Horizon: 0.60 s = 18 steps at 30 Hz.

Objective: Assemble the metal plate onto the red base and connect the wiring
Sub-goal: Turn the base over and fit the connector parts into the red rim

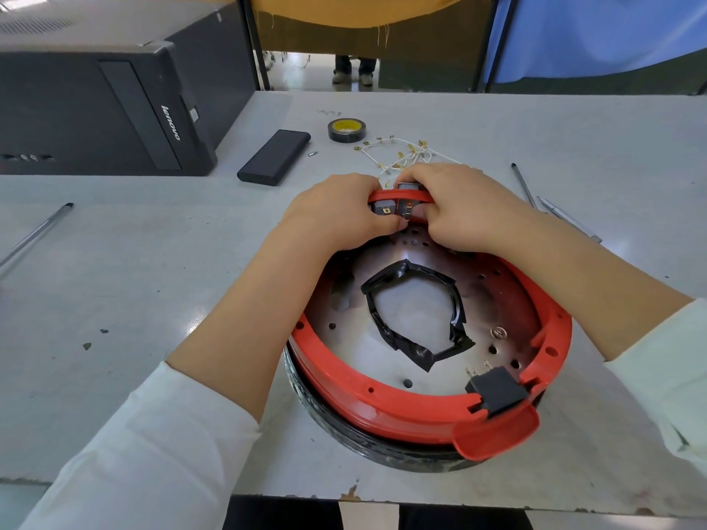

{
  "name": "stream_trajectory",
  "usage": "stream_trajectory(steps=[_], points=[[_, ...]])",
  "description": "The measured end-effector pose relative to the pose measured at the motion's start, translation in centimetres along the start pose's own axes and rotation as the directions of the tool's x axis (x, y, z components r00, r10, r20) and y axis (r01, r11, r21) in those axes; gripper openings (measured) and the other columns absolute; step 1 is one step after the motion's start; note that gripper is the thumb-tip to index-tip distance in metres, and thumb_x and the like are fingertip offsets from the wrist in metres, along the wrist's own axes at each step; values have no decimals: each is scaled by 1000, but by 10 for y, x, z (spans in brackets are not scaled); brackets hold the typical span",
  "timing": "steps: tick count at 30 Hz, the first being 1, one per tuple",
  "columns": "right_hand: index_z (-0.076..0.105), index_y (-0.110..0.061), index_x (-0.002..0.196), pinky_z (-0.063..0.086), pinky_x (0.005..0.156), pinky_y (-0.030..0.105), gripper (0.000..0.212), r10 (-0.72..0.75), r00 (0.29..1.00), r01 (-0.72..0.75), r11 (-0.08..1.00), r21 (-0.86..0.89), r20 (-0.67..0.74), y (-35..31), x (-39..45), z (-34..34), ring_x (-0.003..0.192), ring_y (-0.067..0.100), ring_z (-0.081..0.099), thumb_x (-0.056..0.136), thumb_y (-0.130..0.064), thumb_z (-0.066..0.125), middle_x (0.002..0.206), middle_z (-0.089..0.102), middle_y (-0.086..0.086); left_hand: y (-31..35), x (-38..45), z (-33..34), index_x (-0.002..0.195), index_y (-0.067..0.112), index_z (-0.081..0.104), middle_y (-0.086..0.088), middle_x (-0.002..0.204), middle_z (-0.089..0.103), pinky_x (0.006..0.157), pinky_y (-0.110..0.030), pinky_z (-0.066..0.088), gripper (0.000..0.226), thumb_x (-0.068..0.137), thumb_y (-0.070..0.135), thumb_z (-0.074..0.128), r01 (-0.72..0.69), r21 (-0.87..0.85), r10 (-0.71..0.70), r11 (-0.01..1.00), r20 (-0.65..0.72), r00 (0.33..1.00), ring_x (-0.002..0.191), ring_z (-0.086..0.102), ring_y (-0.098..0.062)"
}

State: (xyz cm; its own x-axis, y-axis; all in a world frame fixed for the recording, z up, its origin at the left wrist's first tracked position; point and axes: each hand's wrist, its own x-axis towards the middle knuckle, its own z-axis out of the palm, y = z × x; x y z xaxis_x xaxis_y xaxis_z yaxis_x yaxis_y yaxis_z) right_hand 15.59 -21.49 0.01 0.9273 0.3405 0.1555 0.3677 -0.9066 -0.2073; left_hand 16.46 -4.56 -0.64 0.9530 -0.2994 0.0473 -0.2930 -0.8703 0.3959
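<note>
Red base (pixel 382 409) sits at the near edge of the table (pixel 114 300), on a black ring beneath; its tab and a black plug block (pixel 497 390) point toward the camera. Metal plate (pixel 493 304) already lies inside the base, perforated, with a black-taped opening (pixel 415 311) at centre. Plate seating looks done, or close to it.

Step in hand, as judged: fitting the two grey switch blocks (pixel 384 208) into the far rim of the base. Left hand (pixel 336 208) curls over the rim from the left, thumb pressing near the blocks. Right hand (pixel 455 208) curls over from the right, fingers wrapped around the rim and one block (both grips closed on the part, not spread).

Next move calls for: pressing the blocks home, then fetching the white wires (pixel 398 154) with brass terminals, which lie on the table just beyond the hands, untouched, and pushing terminals onto the tabs.

Hard to make out: fingertips behind the rim; whether the blocks are fully seated; terminal count in the wire tangle. Far rim of the plate is hidden under the hands.

Also present: tape roll (pixel 346 130), dark flat case (pixel 273 156).
</note>
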Motion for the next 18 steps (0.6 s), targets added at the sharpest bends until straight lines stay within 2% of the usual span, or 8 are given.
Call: stream_trajectory(steps=[3,6,12,15,18], points=[[51,-25,124,46,87,41,39,-21,1000,21,1000,-10,17,-1,-1,-2,107,24,53,87,-16,58,121,57,1,0,0,0,93,25,56,11,74,48,64,-31,35,35,83,58,63,3,2,-3,1000,5,1000,81,52,-21],[52,-26,124,46,88,42,37,-38,999,38,999,-10,30,-1,-1,-5,106,24,54,88,-18,55,119,59,1,0,0,-1,91,25,55,10,74,49,59,-31,33,35,83,58,63,-1,-5,1,1000,9,1000,79,52,-20],[48,-26,130,39,78,32,41,-41,999,40,998,-38,-20,1,-4,1,111,24,53,89,-22,52,125,57,-1,0,1,1,91,26,56,11,75,49,62,-31,34,34,83,58,63,-1,-30,1,1000,9,1000,78,52,-19],[44,-28,134,40,82,35,43,-18,999,16,999,-49,-34,1,-4,3,116,24,52,92,-24,53,131,55,-1,-1,1,1,94,25,58,11,76,49,65,-31,37,36,82,58,63,2,-23,-1,1000,6,1000,81,54,-21],[48,-25,130,43,86,37,40,-14,998,11,999,-47,-62,0,-3,3,113,26,53,91,-23,56,128,57,1,-2,1,1,94,25,58,11,75,49,67,-31,37,36,82,58,64,-1,-13,1,1000,3,1000,83,54,-22]])
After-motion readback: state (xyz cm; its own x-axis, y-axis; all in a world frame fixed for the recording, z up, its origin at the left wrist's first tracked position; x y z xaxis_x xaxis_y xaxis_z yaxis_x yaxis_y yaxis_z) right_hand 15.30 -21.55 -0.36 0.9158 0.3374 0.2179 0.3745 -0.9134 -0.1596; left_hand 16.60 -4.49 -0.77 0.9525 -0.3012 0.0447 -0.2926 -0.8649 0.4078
